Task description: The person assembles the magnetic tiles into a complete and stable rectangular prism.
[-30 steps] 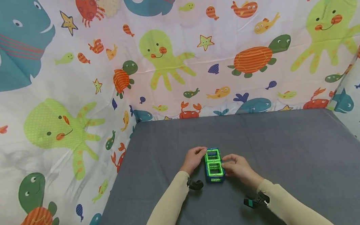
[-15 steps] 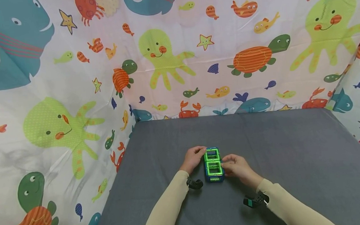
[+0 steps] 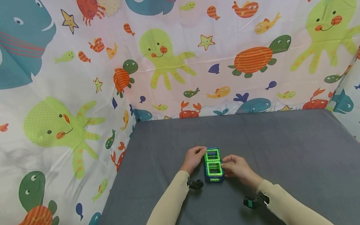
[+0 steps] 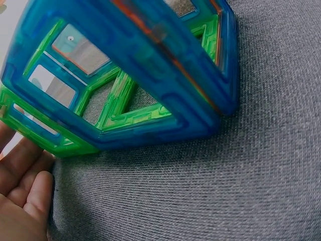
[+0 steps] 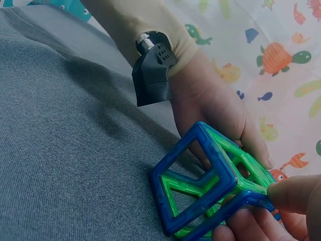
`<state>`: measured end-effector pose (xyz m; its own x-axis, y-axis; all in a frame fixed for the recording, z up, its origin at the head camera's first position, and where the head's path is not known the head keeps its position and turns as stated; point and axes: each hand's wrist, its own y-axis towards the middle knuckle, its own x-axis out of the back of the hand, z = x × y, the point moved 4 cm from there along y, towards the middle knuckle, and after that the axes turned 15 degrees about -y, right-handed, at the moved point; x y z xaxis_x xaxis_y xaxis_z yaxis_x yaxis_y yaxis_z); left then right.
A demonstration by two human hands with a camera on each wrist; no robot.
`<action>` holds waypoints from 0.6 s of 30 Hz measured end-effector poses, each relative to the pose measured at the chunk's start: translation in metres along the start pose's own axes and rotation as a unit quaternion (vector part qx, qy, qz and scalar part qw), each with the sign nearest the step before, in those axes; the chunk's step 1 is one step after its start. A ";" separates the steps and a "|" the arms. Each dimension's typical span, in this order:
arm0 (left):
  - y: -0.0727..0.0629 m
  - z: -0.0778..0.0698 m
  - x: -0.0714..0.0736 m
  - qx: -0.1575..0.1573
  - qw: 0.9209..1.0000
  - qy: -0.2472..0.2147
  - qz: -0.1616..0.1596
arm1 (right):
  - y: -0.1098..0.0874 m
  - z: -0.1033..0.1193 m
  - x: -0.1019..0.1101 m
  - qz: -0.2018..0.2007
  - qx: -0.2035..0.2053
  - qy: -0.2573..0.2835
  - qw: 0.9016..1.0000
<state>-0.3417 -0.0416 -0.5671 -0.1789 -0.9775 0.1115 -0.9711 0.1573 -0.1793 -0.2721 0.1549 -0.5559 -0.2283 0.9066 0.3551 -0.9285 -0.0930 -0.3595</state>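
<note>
A hollow box of magnetic tiles [image 3: 213, 161], two squares long, lies on the grey cloth with green frames on top and blue ones along its sides. In the head view my left hand [image 3: 194, 159] holds its far left corner. The left wrist view shows the box's blue side close up, with the fingers of my left hand [image 4: 22, 188] curled at the green end tile. On the right side, my right hand [image 3: 238, 167] grips the box near its middle. In the right wrist view, its thumb [image 5: 293, 193] presses the upper edge and the fingers curl against the blue side.
Grey cloth [image 3: 276, 144] covers the table. White curtains [image 3: 179, 102] printed with sea animals rise behind it and on both sides. Black wrist cameras [image 3: 195, 184] are strapped near both sleeve cuffs.
</note>
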 end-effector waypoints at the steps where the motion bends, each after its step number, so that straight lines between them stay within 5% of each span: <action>1: 0.000 0.000 0.000 0.000 1.000 -0.001 0.000 | 0.000 -0.001 0.000 0.001 0.003 -0.003 1.000; 11: -0.004 -0.001 -0.003 -0.011 1.000 -0.012 -0.014 | -0.003 -0.004 0.003 -0.009 0.004 0.012 1.000; 18: -0.020 -0.003 -0.008 0.002 0.997 -0.057 -0.052 | 0.000 -0.007 0.011 -0.020 0.008 0.009 1.000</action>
<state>-0.3212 -0.0361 -0.5614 -0.0584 -0.9981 0.0174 -0.9828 0.0544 -0.1767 -0.2719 0.1678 -0.5584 -0.1856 0.9172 0.3525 -0.9413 -0.0630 -0.3317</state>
